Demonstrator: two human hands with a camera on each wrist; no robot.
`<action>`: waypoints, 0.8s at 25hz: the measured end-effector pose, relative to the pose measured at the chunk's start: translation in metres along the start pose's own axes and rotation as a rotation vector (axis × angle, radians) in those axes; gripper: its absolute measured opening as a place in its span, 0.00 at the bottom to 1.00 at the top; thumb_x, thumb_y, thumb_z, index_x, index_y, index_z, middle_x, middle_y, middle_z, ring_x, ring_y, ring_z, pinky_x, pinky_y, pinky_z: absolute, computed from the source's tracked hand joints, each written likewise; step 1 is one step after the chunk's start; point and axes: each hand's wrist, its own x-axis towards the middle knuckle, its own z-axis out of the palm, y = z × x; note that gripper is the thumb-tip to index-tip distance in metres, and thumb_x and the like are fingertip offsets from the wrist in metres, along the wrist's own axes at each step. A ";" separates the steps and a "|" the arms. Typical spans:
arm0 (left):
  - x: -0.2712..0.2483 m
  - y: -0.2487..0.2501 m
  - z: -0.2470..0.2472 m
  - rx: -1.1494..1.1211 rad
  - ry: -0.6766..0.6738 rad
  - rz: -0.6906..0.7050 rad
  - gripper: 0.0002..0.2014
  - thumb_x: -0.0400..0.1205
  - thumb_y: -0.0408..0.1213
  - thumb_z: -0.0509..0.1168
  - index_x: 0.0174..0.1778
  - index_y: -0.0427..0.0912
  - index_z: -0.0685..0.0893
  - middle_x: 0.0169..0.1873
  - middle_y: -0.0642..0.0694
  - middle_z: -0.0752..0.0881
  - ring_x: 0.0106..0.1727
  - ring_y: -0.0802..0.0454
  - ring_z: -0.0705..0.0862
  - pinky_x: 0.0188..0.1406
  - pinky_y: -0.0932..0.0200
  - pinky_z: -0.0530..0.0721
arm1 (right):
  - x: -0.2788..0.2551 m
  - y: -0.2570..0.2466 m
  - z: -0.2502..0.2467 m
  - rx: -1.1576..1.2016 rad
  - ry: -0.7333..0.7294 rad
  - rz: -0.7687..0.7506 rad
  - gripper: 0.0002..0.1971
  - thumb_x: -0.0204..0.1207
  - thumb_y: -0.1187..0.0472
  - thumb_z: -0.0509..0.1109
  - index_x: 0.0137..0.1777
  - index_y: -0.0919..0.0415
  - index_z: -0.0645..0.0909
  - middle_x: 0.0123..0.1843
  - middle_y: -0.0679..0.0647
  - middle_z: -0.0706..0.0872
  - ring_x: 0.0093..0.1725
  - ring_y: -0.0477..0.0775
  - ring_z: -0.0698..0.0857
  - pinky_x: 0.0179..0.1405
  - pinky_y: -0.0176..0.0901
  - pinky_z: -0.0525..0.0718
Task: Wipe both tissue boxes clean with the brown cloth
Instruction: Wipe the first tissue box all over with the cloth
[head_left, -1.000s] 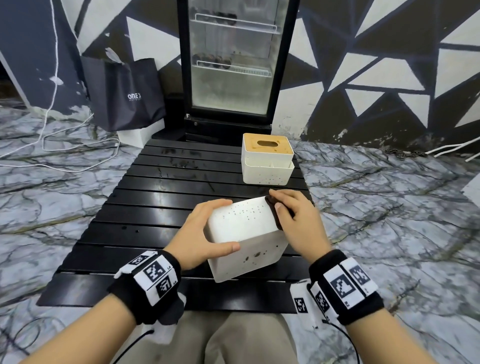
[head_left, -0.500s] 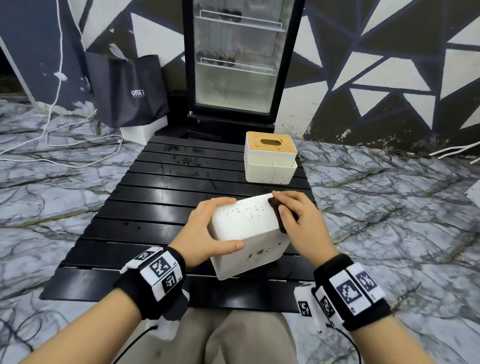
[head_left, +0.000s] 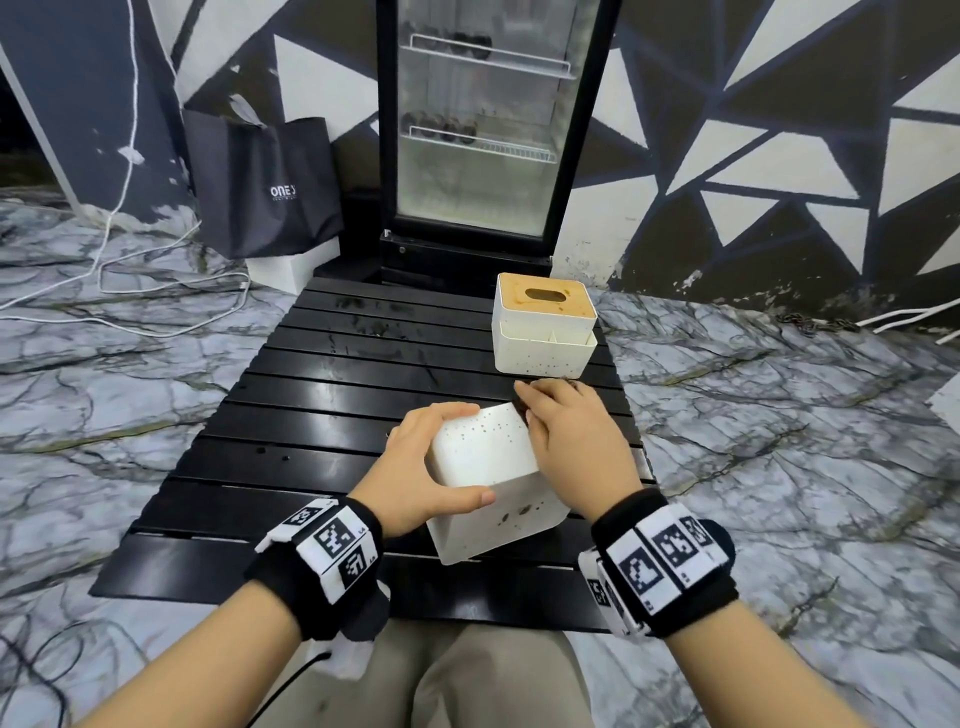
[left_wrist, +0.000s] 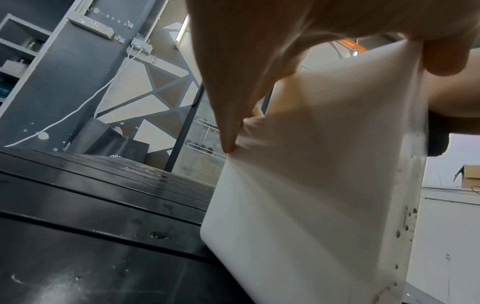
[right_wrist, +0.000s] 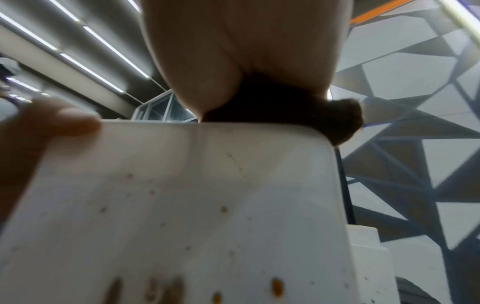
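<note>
A white tissue box (head_left: 488, 470) (left_wrist: 319, 185) (right_wrist: 182, 205) with brown specks stands tilted on the near half of the black slatted table (head_left: 311, 415). My left hand (head_left: 421, 467) grips its left side, thumb on the near face. My right hand (head_left: 571, 436) presses the brown cloth (head_left: 522, 408) (right_wrist: 280, 111) against the box's upper right edge; the cloth is mostly hidden under the fingers. A second white tissue box (head_left: 543, 332) with a tan lid stands upright at the table's far right.
A glass-door fridge (head_left: 483, 130) stands behind the table, with a black bag (head_left: 265, 187) to its left. White cables (head_left: 104, 260) lie on the marble-patterned floor. My knees are under the table's near edge.
My right hand with the cloth has slid slightly along the right edge of the box's top. The left hand keeps the same grip.
</note>
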 end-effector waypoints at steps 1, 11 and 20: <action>0.000 0.000 0.000 -0.003 -0.001 -0.003 0.37 0.53 0.63 0.71 0.60 0.76 0.67 0.66 0.62 0.69 0.71 0.55 0.65 0.72 0.56 0.65 | -0.005 -0.002 0.001 -0.007 0.019 -0.041 0.19 0.80 0.59 0.53 0.67 0.59 0.77 0.60 0.56 0.83 0.62 0.62 0.76 0.59 0.52 0.78; 0.000 -0.003 0.000 -0.020 -0.017 -0.004 0.36 0.54 0.62 0.71 0.59 0.78 0.67 0.66 0.64 0.68 0.72 0.56 0.64 0.73 0.53 0.66 | 0.002 0.023 -0.005 0.306 -0.016 0.108 0.17 0.80 0.63 0.59 0.66 0.52 0.78 0.63 0.49 0.80 0.64 0.51 0.74 0.60 0.35 0.68; 0.000 0.000 0.002 -0.017 -0.019 -0.021 0.36 0.53 0.64 0.70 0.58 0.79 0.64 0.66 0.63 0.67 0.71 0.56 0.63 0.70 0.56 0.65 | 0.003 0.022 -0.002 0.213 -0.009 0.136 0.17 0.81 0.63 0.58 0.67 0.54 0.77 0.66 0.50 0.79 0.65 0.54 0.74 0.60 0.38 0.71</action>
